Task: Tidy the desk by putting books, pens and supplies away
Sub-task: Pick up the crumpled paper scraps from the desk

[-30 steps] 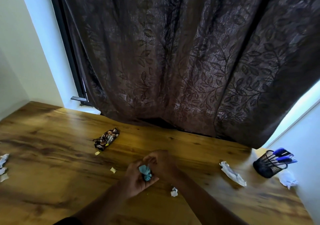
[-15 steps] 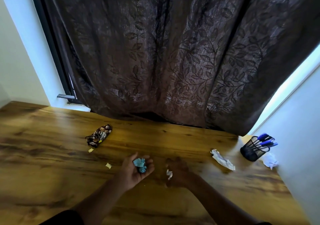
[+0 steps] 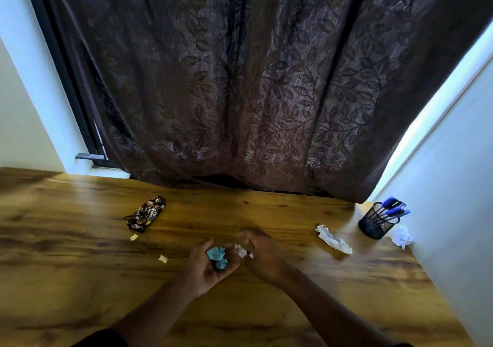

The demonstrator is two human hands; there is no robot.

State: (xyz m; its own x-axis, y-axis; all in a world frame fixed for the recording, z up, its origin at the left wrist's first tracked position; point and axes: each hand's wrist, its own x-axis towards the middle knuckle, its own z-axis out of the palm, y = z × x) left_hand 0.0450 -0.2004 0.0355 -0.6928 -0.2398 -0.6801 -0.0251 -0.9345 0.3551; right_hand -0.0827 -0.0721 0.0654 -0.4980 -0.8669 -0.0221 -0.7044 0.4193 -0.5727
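So I've got both hands over the desk [image 3: 80,280] near its middle. My left hand [image 3: 208,269] is palm up, fingers cupped around a blue wad [image 3: 217,258] of crumpled paper sitting in the palm. Right hand [image 3: 262,256] is just beside it, fingers curled in, pinching a small white scrap [image 3: 241,250] at the fingertips, right next to the blue wad. It's a bit blurry there, so I can't tell if the scrap touches the left hand.

Off to the left of my left hand there are 2 tiny yellow bits [image 3: 163,258] on the wood, and further back on that side a brown snack wrapper [image 3: 145,213] lies flat. To the right of my right hand, well apart, there's a crumpled white wrapper [image 3: 333,239]. Past that, near the wall, a black mesh cup [image 3: 376,222] stands upright with blue pens [image 3: 393,209] in it, and a white paper ball [image 3: 401,237] lies just beside the cup. A dark curtain [image 3: 253,85] hangs behind the desk.
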